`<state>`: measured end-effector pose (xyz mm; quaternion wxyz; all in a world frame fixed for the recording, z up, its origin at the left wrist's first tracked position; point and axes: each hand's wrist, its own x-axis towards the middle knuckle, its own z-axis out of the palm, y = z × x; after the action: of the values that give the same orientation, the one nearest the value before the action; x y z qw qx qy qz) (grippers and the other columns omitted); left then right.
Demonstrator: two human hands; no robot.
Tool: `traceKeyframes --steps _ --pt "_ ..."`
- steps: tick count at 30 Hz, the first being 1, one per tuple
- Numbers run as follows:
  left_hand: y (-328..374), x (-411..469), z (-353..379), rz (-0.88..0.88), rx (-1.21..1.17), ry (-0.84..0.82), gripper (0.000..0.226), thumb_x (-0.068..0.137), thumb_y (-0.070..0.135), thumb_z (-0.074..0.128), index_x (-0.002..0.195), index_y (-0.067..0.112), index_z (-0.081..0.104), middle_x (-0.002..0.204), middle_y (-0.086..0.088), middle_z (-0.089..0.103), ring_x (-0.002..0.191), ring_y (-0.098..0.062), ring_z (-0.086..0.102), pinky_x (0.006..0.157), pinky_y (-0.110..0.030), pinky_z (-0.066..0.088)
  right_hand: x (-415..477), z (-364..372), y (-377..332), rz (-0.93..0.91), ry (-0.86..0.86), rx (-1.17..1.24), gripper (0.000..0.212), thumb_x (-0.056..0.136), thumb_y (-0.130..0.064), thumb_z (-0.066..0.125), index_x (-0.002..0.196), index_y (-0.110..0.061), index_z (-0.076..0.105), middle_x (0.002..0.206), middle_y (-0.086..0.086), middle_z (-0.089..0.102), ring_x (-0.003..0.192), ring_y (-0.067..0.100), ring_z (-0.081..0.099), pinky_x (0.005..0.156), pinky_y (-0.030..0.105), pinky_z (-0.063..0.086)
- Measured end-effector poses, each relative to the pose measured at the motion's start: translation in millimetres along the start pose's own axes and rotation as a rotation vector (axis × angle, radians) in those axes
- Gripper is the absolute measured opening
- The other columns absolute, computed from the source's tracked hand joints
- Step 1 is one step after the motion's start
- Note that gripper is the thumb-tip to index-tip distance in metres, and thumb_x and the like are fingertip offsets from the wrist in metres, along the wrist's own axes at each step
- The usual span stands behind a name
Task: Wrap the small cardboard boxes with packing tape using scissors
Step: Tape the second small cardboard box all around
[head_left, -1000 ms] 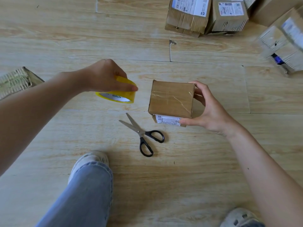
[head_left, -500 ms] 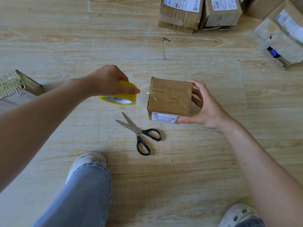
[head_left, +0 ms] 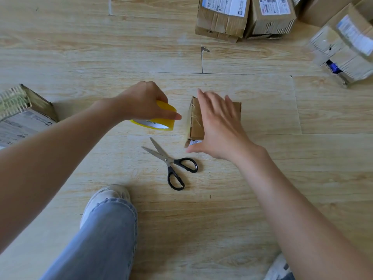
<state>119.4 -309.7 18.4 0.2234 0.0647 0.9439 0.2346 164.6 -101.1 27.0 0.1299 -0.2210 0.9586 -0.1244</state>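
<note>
Two hands over a wooden floor [head_left: 80, 47]. Left hand [head_left: 141, 102]: fingers curled round a yellow tape roll [head_left: 163, 118], just left of the small cardboard box [head_left: 194, 124]. Right hand [head_left: 220, 126]: slightly blurred, fingers straight and spread, laid flat over the box top. Scissors [head_left: 171, 160]: black handles, blades parted, on the floor near the box. Other boxes [head_left: 222, 19]: far right.

Tape roll [head_left: 159, 122], inner core: dark print, seems to read "MADE", top cut by the rim. Small cardboard box [head_left: 194, 126]: white label [head_left: 195, 142] at front edge, print too blurred to read. Far boxes [head_left: 220, 23]: shipping labels [head_left: 227, 5] w/ barcodes, text too small. Box at left [head_left: 26, 124]: grey print, illegible.
</note>
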Motion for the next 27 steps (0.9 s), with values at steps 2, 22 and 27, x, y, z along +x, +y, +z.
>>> traceKeyframes --steps 2,22,27 --pt "-2 -4 -7 -0.014 -0.011 0.008 0.044 0.064 0.068 0.069 0.056 0.026 0.062 0.053 0.005 0.051 0.055 -0.008 0.047 0.050 -0.025 0.032 7 2 1 0.020 0.042 0.014 0.116 0.063 -0.047 0.086 0.151 -0.007 0.020 0.146 0.008 0.031 0.136 0.029 0.026 0.118 0.038 0.011" --pt "2 -24 -56 0.003 0.088 0.057 0.068 0.046 0.083 0.053 0.080 0.025 0.067 0.072 0.003 0.060 0.067 -0.007 0.053 0.052 -0.023 0.037 -13 15 42 0.158 0.220 0.851 0.093 0.059 -0.027 0.093 0.136 -0.024 0.041 0.129 -0.011 0.050 0.116 -0.007 0.047 0.093 0.007 0.037" --pt "26 -13 -45 0.095 -0.055 0.001 0.053 0.061 0.073 0.062 0.103 0.042 0.063 0.085 0.018 0.058 0.077 -0.004 0.056 0.061 -0.020 0.041 -17 15 70 0.187 0.107 0.974 0.098 0.059 -0.028 0.092 0.139 -0.032 0.036 0.134 -0.013 0.051 0.125 -0.002 0.047 0.098 0.012 0.039"
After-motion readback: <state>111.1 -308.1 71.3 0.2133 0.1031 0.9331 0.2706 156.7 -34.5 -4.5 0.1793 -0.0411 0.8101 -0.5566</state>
